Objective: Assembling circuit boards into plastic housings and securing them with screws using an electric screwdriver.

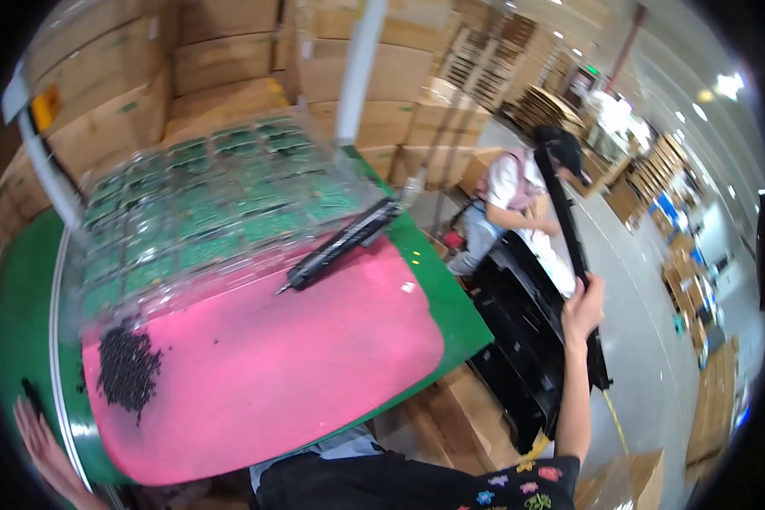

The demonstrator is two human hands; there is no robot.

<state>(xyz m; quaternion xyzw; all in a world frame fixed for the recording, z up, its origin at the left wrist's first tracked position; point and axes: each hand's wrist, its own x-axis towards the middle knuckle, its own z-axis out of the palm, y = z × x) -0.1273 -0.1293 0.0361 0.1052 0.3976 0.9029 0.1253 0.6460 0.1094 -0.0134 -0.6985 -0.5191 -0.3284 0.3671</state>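
My right hand (583,311) is raised on the right, its fingers wrapped round a long, narrow black plastic panel (566,223). The panel stands tilted, one end far up and the other near my forearm. At the far left, my left hand (39,435) lies with fingers stretched out at the table's edge, beside a small dark object (31,393) too blurred to name. On the pink mat (280,374) rests a black electric screwdriver (340,245), its bit pointing left. A heap of small black screws (127,367) lies on the mat's left side.
Clear plastic trays (221,200) with green circuit boards stand behind the mat on the green table (438,289). More black panels (518,340) are stacked to the right. Another person (514,191) works beyond them. Cardboard boxes (229,59) line the back.
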